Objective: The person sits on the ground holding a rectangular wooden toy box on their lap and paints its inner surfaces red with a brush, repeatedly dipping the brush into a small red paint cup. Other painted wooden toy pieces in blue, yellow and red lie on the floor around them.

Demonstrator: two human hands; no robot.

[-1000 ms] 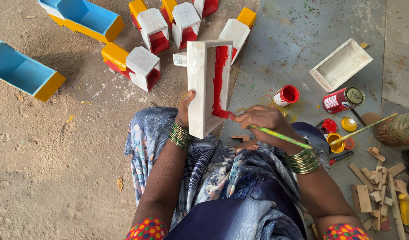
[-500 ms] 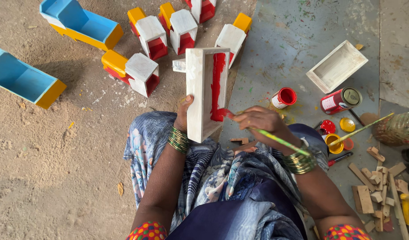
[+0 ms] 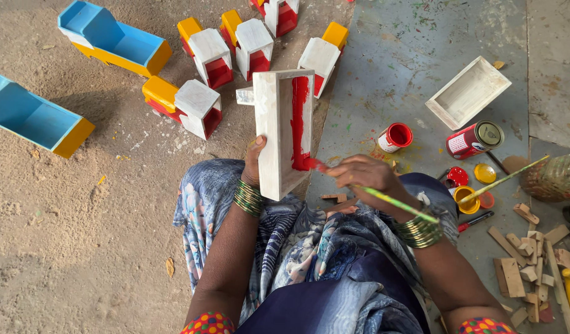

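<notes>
My left hand (image 3: 255, 162) grips a white wooden open box (image 3: 276, 133) upright above my lap; its inner floor carries a vertical red stripe. My right hand (image 3: 362, 175) holds a thin green-handled paintbrush (image 3: 396, 204), and the red bristle tip touches the lower inside of the box. An open small pot of red paint (image 3: 394, 137) stands on the floor just right of the box.
Several white, red and yellow toy pieces (image 3: 198, 105) and two blue and yellow troughs (image 3: 115, 40) sit on the sandy floor ahead. At right lie an unpainted white box (image 3: 468, 92), a red tin (image 3: 475, 140), paint lids, a second brush (image 3: 511, 176) and wood scraps (image 3: 529, 260).
The brush tip has slid down the red stripe toward the box's lower end. The box stays held in the same spot.
</notes>
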